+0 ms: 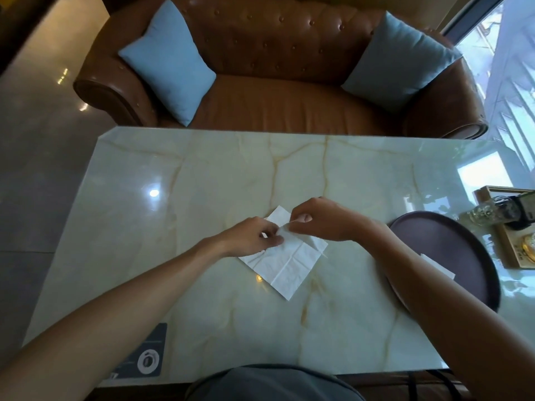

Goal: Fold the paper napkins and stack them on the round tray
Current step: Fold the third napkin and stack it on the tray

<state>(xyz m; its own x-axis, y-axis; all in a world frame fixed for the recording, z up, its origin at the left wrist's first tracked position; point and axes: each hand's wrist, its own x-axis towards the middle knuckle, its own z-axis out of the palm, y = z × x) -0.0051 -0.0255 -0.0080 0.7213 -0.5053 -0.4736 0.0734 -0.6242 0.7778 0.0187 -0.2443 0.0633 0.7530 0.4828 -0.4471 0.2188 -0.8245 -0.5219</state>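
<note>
White napkin (285, 263) pinched, both grips; round tray (445, 244) holds folded napkin (438, 266)

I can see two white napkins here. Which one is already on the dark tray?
The small folded napkin at the right, lying on the round tray and partly hidden by the right forearm. The other napkin lies on the marble table, pinched by both hands.

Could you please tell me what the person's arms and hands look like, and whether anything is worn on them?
Both arms are bare from the picture's lower edge to the fingers: no sleeves show. The left hand and the right hand wear no gloves, and I can see no watch, bracelet or ring on either. The nails look short and unpainted. Nothing is marked or taped on the forearms.
</note>
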